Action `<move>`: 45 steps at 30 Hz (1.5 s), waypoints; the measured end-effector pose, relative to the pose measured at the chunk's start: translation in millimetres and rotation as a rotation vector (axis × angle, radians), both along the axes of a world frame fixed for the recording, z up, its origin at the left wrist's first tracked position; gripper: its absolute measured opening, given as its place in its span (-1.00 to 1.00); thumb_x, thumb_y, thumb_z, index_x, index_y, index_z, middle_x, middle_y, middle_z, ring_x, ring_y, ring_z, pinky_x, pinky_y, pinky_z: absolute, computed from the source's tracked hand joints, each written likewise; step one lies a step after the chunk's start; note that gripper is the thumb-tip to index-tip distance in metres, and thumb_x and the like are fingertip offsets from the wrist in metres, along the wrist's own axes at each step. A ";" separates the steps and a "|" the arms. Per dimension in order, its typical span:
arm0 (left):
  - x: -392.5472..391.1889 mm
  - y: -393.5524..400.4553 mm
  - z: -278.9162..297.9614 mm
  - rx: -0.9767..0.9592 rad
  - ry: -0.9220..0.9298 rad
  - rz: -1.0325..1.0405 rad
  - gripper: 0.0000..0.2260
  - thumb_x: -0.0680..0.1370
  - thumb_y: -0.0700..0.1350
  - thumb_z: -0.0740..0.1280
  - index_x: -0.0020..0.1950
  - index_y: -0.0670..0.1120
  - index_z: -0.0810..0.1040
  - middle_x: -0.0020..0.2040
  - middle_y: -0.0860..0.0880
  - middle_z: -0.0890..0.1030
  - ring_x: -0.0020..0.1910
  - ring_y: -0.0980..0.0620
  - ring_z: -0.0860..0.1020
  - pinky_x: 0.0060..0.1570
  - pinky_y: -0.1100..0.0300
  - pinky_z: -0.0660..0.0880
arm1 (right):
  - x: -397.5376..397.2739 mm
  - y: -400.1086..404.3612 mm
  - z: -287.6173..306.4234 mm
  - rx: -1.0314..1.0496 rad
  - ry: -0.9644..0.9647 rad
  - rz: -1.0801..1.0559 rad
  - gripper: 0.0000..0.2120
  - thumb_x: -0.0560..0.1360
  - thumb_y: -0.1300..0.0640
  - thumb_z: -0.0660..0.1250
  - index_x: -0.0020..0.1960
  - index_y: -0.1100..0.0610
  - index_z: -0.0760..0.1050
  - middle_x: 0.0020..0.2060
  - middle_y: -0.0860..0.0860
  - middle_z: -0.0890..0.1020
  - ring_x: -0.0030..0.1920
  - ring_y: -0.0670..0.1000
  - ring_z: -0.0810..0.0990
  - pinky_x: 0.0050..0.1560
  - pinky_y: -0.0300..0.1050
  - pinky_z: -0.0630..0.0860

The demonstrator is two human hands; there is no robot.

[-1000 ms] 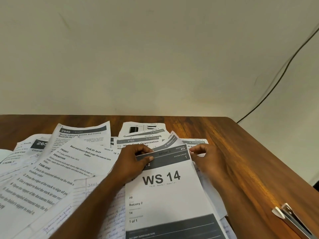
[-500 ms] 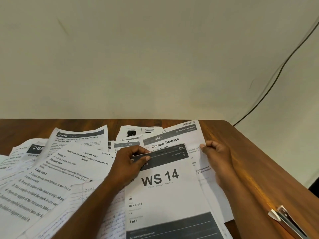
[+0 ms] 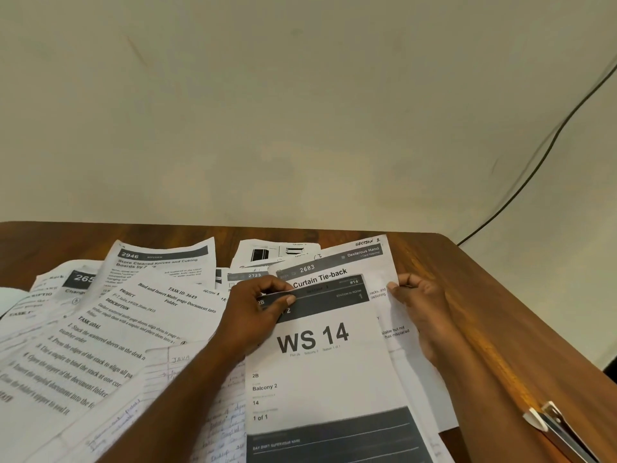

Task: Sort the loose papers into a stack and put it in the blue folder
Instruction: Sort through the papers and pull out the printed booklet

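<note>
Head view, wooden table (image 3: 500, 295), dark brown with a glossy grain and a rounded far right corner.

A "WS 14" sheet (image 3: 320, 362) is seen at centre, between the two hands and topmost in the pile. Its top left corner is pinched by the left hand (image 3: 253, 315), thumb laid across the dark header band, fingers curled behind the edge. Its long axis runs near to far, header end pointing away toward the wall, with a slight tilt to the right.

Directly beneath it, a "Curtain Tie-back" sheet (image 3: 337, 262) numbered 2683 is found, offset to the far right so that its header and right margin show. Its right edge is gripped by the right hand (image 3: 424, 312), fingertips curled over the paper. Its long axis is likewise near-far, rotated a little more clockwise. The hands are held apart, one at each side of the two sheets.

Loose papers (image 3: 110, 329) are spread over the left and far part of the table, overlapping at differing angles: thin white printed sheets with grey header bars, some curled at the edges, and ruled handwritten pages near the left forearm.

A metal clip (image 3: 554, 426), shiny, with a white tip, is noted at the near right edge of the table. A dark cable (image 3: 534, 168) is seen running down the plain cream wall.
</note>
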State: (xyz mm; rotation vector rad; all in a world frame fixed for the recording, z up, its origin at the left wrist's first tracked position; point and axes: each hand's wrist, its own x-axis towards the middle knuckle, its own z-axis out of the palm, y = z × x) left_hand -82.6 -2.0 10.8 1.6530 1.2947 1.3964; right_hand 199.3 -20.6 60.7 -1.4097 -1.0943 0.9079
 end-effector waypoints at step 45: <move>12.0 -6.7 18.3 -0.075 -0.209 0.165 -0.16 0.41 0.10 0.63 0.56 0.21 0.24 0.37 0.15 0.49 0.22 0.11 0.59 0.02 0.19 0.66 | -18.6 -12.2 10.9 0.241 -0.150 0.087 -0.90 0.54 0.10 0.50 -0.02 -0.09 0.63 -0.06 -0.19 0.74 -0.16 -0.12 0.74 -0.26 -0.28 0.62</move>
